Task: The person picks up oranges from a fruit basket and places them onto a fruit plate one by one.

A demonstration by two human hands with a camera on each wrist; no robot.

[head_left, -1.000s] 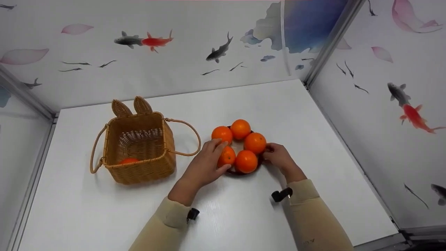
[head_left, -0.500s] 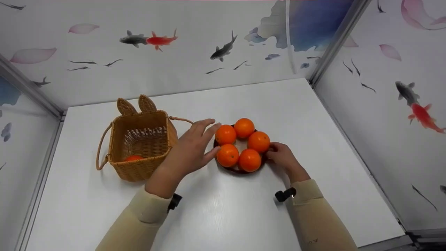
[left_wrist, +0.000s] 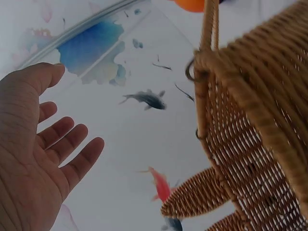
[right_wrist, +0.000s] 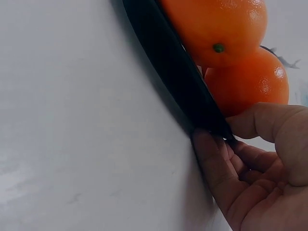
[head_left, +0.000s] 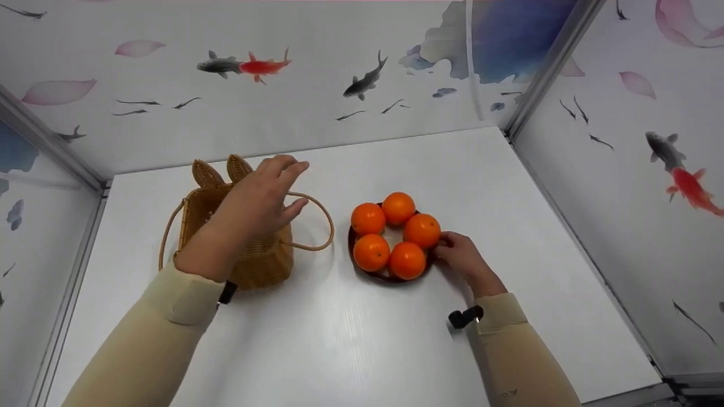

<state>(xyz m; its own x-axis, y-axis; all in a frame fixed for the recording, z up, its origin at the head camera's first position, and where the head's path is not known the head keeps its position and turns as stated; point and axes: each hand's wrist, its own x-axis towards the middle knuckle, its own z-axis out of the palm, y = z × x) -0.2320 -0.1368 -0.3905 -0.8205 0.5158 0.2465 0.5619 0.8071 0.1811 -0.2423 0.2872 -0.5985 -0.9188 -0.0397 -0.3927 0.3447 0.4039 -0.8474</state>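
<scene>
My left hand (head_left: 257, 198) is over the wicker basket (head_left: 266, 274), its fingers apart and nothing in its grasp. In the left wrist view, the open palm (left_wrist: 29, 163) is beside the basket's woven wall (left_wrist: 250, 144). My right hand (head_left: 461, 254) pinches the rim of a dark round plate (right_wrist: 178, 82) between thumb and fingers. Several oranges (head_left: 371, 252) sit in a ring on that plate, around its pale middle. Two of them, including an orange with a green stem spot (right_wrist: 231, 29), show close to the right hand. My left forearm hides much of the basket's inside.
The basket has two ear shapes (head_left: 208, 174) at its back and a looped handle (head_left: 331, 226) reaching toward the plate. Behind the white table (head_left: 350, 345) rises a wall (head_left: 317, 118) printed with fish. Another printed panel (head_left: 611, 186) borders the right side.
My left hand has let go of an orange on the plate and moved left, over the basket. The right hand stays at the plate's rim. The view has shifted slightly.
</scene>
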